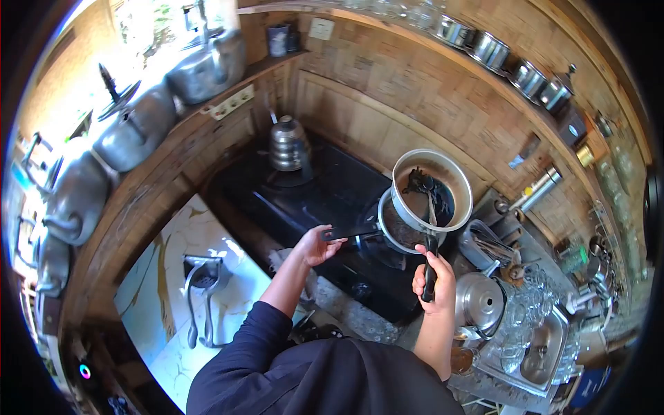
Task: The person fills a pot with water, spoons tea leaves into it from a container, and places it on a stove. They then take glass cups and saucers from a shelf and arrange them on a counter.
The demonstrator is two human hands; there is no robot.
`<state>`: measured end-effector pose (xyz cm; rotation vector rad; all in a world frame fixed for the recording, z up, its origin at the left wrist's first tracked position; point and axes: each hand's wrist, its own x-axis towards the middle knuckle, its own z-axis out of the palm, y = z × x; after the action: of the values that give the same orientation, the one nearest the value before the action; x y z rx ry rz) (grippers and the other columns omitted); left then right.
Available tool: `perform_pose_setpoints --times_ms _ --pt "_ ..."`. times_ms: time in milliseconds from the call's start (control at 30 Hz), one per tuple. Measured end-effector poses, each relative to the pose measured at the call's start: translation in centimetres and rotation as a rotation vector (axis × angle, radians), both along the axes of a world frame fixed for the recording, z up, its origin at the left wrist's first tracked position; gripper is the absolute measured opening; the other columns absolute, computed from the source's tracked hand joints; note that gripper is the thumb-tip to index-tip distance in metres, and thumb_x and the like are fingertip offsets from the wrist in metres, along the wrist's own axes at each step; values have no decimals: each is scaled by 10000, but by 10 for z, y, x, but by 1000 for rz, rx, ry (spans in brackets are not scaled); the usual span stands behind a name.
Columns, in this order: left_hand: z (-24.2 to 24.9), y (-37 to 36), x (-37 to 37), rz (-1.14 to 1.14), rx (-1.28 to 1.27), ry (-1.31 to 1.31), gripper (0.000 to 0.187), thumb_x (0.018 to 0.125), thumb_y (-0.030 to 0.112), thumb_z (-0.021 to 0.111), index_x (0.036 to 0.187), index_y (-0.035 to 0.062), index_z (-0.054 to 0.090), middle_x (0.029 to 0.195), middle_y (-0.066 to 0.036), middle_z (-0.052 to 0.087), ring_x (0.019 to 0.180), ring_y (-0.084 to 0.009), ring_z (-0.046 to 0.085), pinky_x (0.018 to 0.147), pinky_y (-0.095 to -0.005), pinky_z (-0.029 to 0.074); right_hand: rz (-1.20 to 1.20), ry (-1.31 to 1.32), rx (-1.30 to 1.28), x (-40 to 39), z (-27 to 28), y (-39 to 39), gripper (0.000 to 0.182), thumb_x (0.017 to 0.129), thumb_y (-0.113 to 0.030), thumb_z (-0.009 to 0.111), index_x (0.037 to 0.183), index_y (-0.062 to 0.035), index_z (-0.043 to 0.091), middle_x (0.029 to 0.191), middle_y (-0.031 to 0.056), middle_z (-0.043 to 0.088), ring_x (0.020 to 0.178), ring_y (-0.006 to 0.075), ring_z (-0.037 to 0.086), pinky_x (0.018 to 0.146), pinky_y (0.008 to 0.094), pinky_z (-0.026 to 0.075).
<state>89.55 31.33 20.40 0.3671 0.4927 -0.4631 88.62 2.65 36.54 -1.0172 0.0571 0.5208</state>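
Observation:
My right hand (436,278) is closed round the black handle (431,243) of a light metal saucepan (443,163). The saucepan is over the right side of the black stove. Inside it lies a black-headed utensil (419,181) with a metal shank, and the inner wall looks brown-stained. Lower down, a second pan (384,220) is partly hidden beneath the saucepan, with dark brown contents. Its black handle (353,231) points left, and my left hand (319,245) grips the end of it, thumb and fingers closed.
A gooseneck kettle (288,145) stands on the black stove (332,180). Left is a marble-patterned counter (149,277) with a metal hand press (204,280). A lidded pot (477,301), glasses (520,304) and a sink (543,353) are at right. Large kettles (138,128) line the window shelf.

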Motion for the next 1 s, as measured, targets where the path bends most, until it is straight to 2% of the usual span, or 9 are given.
perform_pose_setpoints --times_ms 33,100,300,433,633,667,700,900,1000 --pt "1 -5 -15 125 109 12 339 864 278 442 1024 -6 534 795 -113 614 595 -168 600 517 -236 524 46 -17 -27 -3 6 6 290 876 -202 453 1071 5 512 480 95 474 344 161 437 344 246 373" --pt "-1 -2 -46 198 153 -52 230 860 237 434 929 44 539 845 -105 627 653 -144 589 558 -234 515 145 -56 -87 -8 17 20 307 873 -200 444 1081 19 502 480 99 479 333 160 434 332 243 371" --pt "19 -18 -155 253 218 -140 185 876 225 438 952 97 546 773 -26 591 610 -105 528 522 -217 425 489 -161 -139 -23 32 71 383 853 -196 476 1140 58 468 501 137 528 318 156 455 332 230 370" --pt "35 -20 -230 311 275 -56 182 865 225 486 977 90 535 832 -12 570 646 -98 511 575 -216 420 768 -203 -130 -32 33 124 417 849 -195 492 1166 73 449 526 154 553 329 149 479 342 220 374" --pt "45 -14 -348 574 418 29 257 859 217 523 1057 52 524 910 -67 590 788 -131 550 703 -263 459 966 -239 -185 -43 -3 254 237 811 -232 568 800 5 562 574 115 578 383 140 500 370 239 372" --pt "45 -15 -367 625 442 40 262 858 208 519 1060 42 515 916 -80 589 787 -142 559 703 -278 472 983 -435 -162 -46 -6 272 222 806 -205 571 804 17 572 566 110 577 388 143 502 367 243 365" --pt "45 -18 -384 682 465 51 266 857 199 515 1064 31 507 922 -94 588 786 -152 569 703 -293 486 1017 -223 -210 -46 -10 295 231 813 -201 573 824 29 580 547 111 568 380 145 497 364 242 368" --pt "53 -43 -465 1075 431 138 269 848 186 488 1047 6 490 907 -131 577 743 -181 598 687 -349 530 1259 -159 -267 -36 -63 390 276 851 -254 564 889 19 565 516 78 543 367 125 482 338 223 351" --pt "54 -50 -479 1162 449 158 257 830 157 476 1030 -2 494 893 -127 575 736 -167 581 671 -320 515 1331 -126 -284 -43 -75 410 267 851 -254 561 886 10 560 514 63 533 372 110 472 338 217 345"
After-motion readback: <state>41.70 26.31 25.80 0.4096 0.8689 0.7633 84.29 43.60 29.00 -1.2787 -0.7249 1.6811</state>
